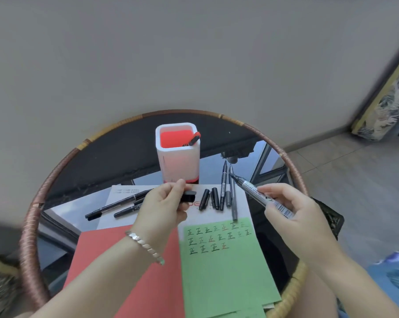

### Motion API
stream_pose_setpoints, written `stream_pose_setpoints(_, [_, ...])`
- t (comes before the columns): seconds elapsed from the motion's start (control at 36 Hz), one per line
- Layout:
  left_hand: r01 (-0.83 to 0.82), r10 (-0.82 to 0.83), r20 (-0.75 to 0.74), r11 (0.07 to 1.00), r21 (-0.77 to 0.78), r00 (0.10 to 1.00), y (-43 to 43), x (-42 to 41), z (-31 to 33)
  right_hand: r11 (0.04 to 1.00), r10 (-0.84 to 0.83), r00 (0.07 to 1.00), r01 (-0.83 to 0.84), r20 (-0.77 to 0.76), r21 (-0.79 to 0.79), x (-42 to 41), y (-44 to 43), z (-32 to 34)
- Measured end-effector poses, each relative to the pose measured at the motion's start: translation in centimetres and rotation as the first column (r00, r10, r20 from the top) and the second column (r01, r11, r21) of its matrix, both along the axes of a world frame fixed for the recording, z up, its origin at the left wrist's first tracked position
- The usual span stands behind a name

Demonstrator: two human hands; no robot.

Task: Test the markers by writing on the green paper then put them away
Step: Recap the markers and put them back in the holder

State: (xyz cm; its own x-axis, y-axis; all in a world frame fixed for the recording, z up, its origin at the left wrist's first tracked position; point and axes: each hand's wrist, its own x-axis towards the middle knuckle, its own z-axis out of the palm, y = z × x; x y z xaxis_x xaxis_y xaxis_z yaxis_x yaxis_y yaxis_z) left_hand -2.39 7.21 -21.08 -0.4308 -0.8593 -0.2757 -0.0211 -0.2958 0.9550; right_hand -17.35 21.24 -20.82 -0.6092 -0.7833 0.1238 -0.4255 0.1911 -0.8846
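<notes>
The round counter (45, 191) carries a red paper (125, 271) lying against the left side of the green paper (226, 283). Beyond the green paper stands a white pen holder (177, 161), with loose markers (223, 191) between them. Above the green paper's far edge, the right hand (292, 216) grips an uncapped marker (253, 189) in its fingers, and the left hand (164, 207) pinches a black cap (189, 196).

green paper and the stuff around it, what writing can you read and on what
"正", handwritten many times in three rows, on the green paper.
Barcode label on the marker in the right hand: too small to read.
Printed lines on the white sheet: blurred, unreadable.
</notes>
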Motion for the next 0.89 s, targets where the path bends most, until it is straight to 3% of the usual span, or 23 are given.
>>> stream_pose_setpoints(0.17, [0.060, -0.025, -0.207, 0.985, 0.163, 0.978, -0.2, 2.9, -0.6, 0.996, 0.091, 0.996, -0.091, 0.008, -0.012, 2.1, -0.9, 0.6])
stream_pose_setpoints(0.28, [0.040, 0.007, -0.248, 0.982, 0.184, 0.969, -0.1, 3.9, -0.6, 0.994, 0.111, 0.994, -0.111, 0.012, 0.009, 2.7, -1.2, 0.8])
stream_pose_setpoints(0.44, [0.036, -0.005, -0.175, 0.984, 0.173, 0.985, 0.2, 4.2, -0.7, 0.983, 0.180, 0.984, -0.179, -0.016, 0.027, 2.9, -1.2, 0.8])
stream_pose_setpoints(0.89, [0.250, -0.251, -0.060, 0.968, -0.036, 0.966, 1.6, 3.9, -0.4, 0.927, 0.372, 0.928, -0.372, -0.016, -0.043, 2.8, -1.2, 0.7])
